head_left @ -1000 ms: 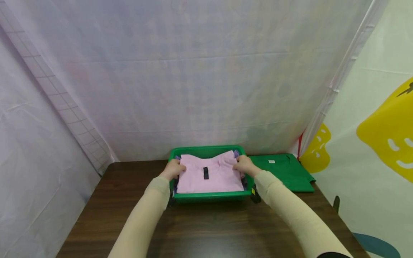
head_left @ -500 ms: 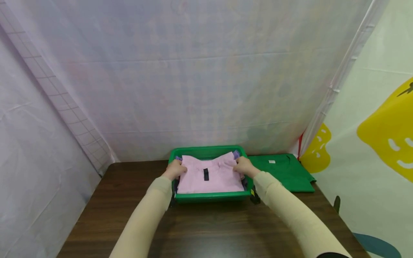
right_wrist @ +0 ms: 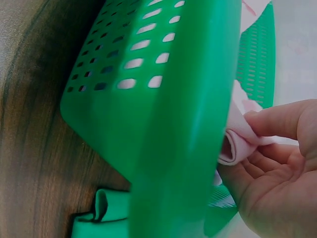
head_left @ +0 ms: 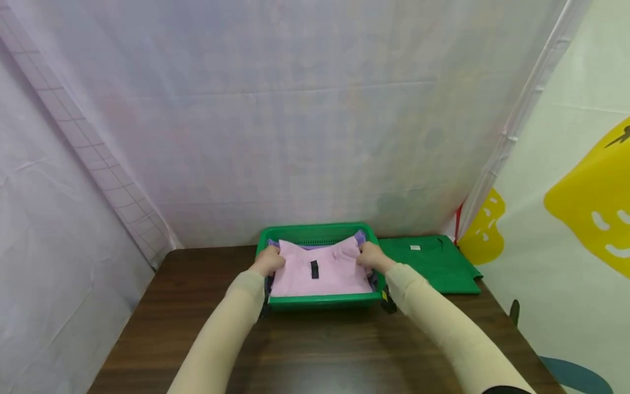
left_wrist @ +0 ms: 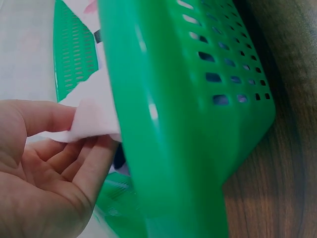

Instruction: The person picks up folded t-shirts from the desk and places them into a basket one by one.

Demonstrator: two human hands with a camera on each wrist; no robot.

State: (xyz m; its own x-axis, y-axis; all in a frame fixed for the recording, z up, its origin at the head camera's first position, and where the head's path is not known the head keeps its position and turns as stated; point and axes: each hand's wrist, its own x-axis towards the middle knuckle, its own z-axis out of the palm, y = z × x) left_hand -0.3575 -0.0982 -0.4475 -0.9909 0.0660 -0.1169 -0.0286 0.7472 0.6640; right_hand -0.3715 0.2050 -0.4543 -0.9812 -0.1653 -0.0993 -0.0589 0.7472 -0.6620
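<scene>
A folded pink garment (head_left: 320,276) with a small black tag lies inside a green plastic basket (head_left: 320,300) with slotted walls. My left hand (head_left: 268,260) pinches its left edge between thumb and fingers, just inside the rim; the left wrist view shows the pink cloth (left_wrist: 94,111) in that grip. On the opposite side my right hand (head_left: 372,257) pinches the right edge, where the cloth (right_wrist: 237,136) is rolled over into a fold in the right wrist view. Purple cloth (head_left: 361,237) peeks out behind and beneath the pink garment.
A folded green garment (head_left: 435,265) with a white label lies on the brown wooden table (head_left: 315,350), right of the basket. A pale curtain (head_left: 305,137) hangs close behind the table, and a white sheet with yellow shapes (head_left: 595,202) on the right.
The pink garment's far edge has come slightly nearer and lower, both hands moving with it. More of the basket's back wall and the purple cloth now shows.
</scene>
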